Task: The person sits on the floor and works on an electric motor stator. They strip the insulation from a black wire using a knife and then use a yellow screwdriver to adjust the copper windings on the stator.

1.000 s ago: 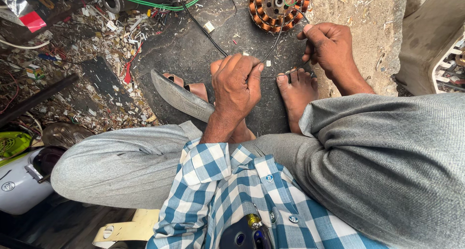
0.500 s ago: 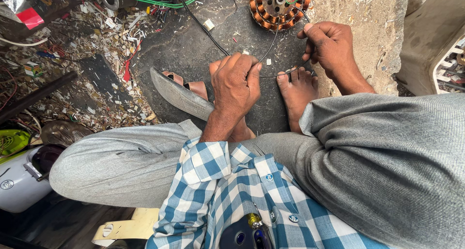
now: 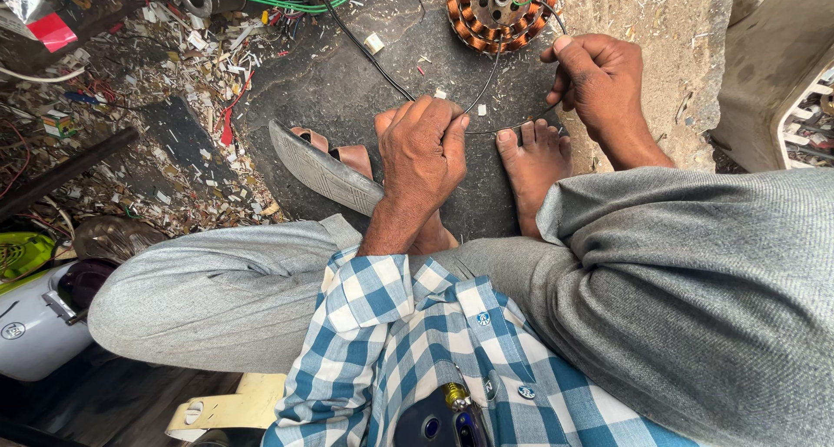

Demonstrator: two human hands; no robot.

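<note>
Now both hands are clamped on a thin black wire (image 3: pixel 504 127): the left hand (image 3: pixel 423 152) fists one end, the right hand (image 3: pixel 599 82) pinches the other. Slender and dark, it stretches between them above a copper-wound stator (image 3: pixel 499 13) on the floor (image 3: pixel 347 91).

Two hands are in view: the left hand (image 3: pixel 423 152) and the right hand (image 3: pixel 599 82). Between them runs one thin black wire (image 3: pixel 504 127). One round copper-wound stator (image 3: pixel 502 11) lies on the floor (image 3: pixel 347 91). Two bare feet show, one of them (image 3: pixel 532 165) in full. One sandal (image 3: pixel 326 165) lies tipped up. One green cable (image 3: pixel 278 2) crosses the top.
</note>
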